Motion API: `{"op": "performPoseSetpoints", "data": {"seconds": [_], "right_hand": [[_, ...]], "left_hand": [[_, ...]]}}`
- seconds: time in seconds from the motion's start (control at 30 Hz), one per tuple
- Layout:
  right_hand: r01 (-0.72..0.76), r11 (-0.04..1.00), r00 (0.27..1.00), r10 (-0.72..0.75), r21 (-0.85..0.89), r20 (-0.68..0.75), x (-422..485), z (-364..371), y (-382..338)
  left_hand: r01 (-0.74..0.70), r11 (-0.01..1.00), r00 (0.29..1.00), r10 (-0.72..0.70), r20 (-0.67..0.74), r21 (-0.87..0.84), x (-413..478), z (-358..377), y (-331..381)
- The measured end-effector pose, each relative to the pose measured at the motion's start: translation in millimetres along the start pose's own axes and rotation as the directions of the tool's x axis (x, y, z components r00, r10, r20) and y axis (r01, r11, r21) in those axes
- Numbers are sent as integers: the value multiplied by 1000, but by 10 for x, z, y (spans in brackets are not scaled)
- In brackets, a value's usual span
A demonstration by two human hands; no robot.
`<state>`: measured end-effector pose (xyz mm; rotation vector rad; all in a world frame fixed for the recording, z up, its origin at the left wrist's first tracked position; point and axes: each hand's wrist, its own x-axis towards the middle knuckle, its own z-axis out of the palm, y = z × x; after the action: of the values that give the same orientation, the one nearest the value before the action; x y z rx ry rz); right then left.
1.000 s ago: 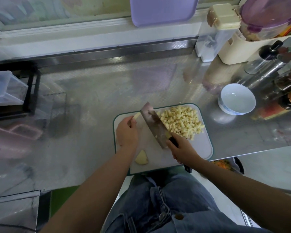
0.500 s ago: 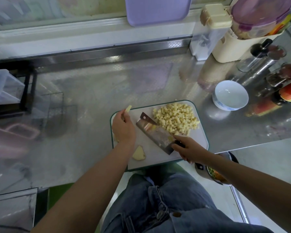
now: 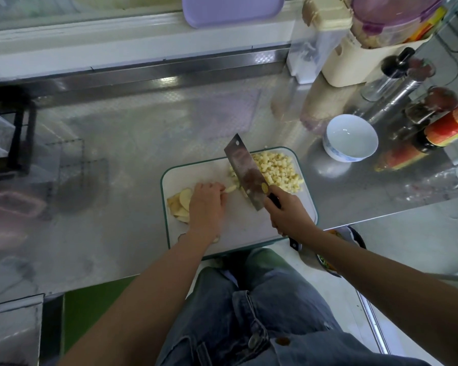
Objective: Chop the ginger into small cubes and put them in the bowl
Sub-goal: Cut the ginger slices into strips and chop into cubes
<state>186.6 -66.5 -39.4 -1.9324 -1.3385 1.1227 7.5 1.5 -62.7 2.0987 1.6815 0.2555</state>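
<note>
Cubes (image 3: 275, 170) lay piled on the board (image 3: 238, 233) beside uncut slices (image 3: 181, 204), none in the bowl (image 3: 336, 154). My left hand (image 3: 208, 204) pinched a strip (image 3: 229, 189); my right hand (image 3: 288, 215) gripped the cleaver (image 3: 245, 173).

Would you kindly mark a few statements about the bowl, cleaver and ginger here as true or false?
1. The bowl is empty. True.
2. The left hand grips the cleaver. False: the right hand grips it; the left hand holds a ginger strip.
3. The ginger cubes are heaped on the cutting board. True.
4. The bowl stands on the cutting board. False: it stands on the counter, right of the board.
5. Ginger slices lie left of the left hand. True.
</note>
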Motion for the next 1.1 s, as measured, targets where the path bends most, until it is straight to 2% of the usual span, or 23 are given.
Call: {"op": "performPoseSetpoints", "data": {"seconds": [0.07,0.17,0.53,0.7,0.87,1.1], "right_hand": [[13,1000,1000,-12,-21,12,2,8,-22],[33,995,999,-30,-89,39,0,27,-55],[108,914,994,-98,-390,46,17,252,-122],[97,930,995,-99,-354,13,55,303,-140],[97,954,995,-95,-283,20,62,251,-212],[138,918,990,-123,-373,62,15,251,-192]], "left_hand": [[-49,992,999,50,-7,118,0,-14,-27],[-38,981,998,47,-41,188,-22,-48,-29],[16,978,999,-8,-41,208,-10,-89,-88],[12,984,999,-4,-47,177,-25,-92,-93],[12,973,996,9,-91,229,-41,-129,-130],[-39,970,998,50,-41,242,-80,-92,-173]]}}
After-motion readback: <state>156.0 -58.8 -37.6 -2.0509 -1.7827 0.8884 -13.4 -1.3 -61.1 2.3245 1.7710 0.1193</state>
